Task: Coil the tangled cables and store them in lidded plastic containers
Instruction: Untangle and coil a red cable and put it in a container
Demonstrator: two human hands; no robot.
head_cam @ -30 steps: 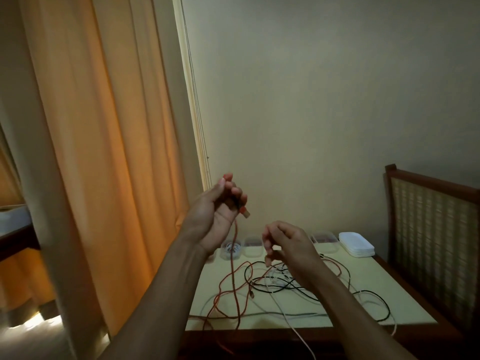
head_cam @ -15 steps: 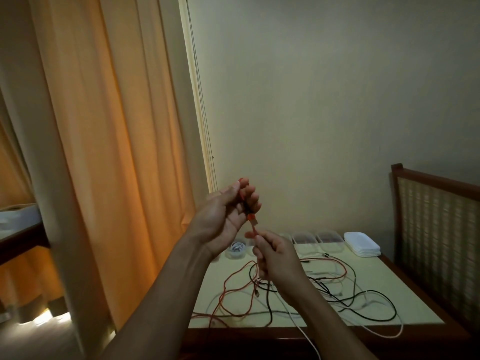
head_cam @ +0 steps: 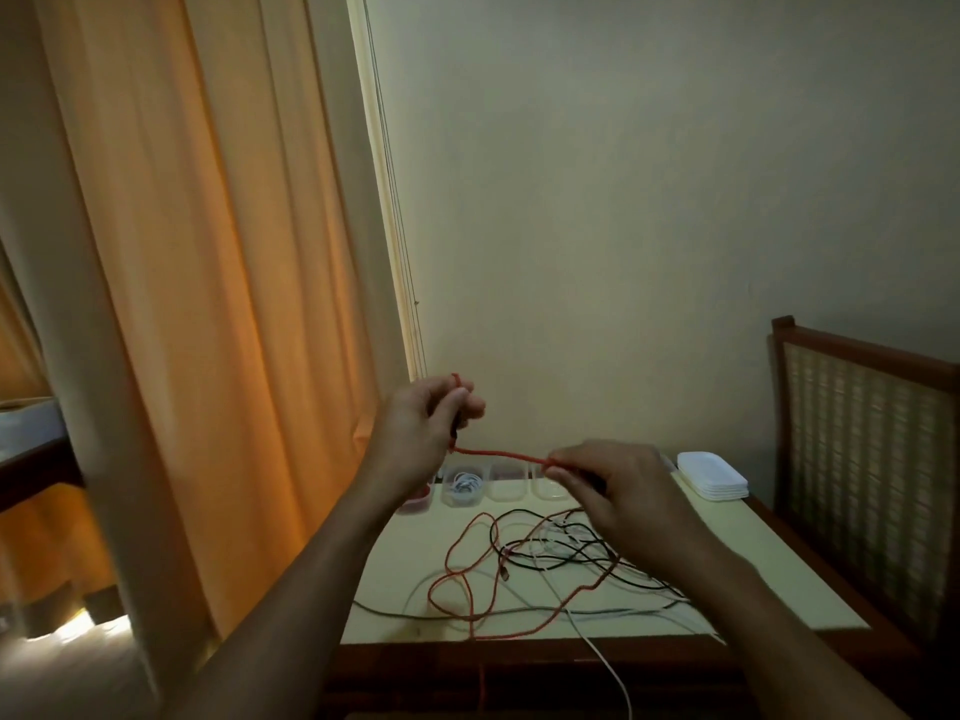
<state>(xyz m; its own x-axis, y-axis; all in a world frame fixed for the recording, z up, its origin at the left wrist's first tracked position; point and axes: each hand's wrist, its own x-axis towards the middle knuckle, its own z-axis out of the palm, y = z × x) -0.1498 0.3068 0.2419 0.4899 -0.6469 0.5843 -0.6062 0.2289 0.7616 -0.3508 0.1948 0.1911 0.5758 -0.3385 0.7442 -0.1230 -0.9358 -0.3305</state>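
1. We see the left hand (head_cam: 423, 428) raised above the far left corner of the table (head_cam: 763, 569). Its fingers are curled round the red cable (head_cam: 498, 453), and a small bend of the cable pokes out above the fingertips.
2. The right hand (head_cam: 618, 485) sits lower and to the right. It pinches the same cable between thumb and curled fingers, so a short stretch runs nearly straight between the 2 hands, in the air over the table's far edge.
3. More red cable lies in loose loops on the pale tabletop, tangled with a black cable (head_cam: 566, 561) and a white cable (head_cam: 608, 662). The white one trails over the near edge.
4. Along the far edge we count at least 4 clear containers (head_cam: 506, 484) in a row, open-topped. 1 holds a white coil, and the leftmost, partly hidden by the left wrist, holds something red.
5. A stack of white lids (head_cam: 714, 472) rests at the far right corner, just beside the row.
6. An orange curtain (head_cam: 208, 304) hangs on the left, and a wood-framed woven chair back (head_cam: 872, 449) stands on the right.
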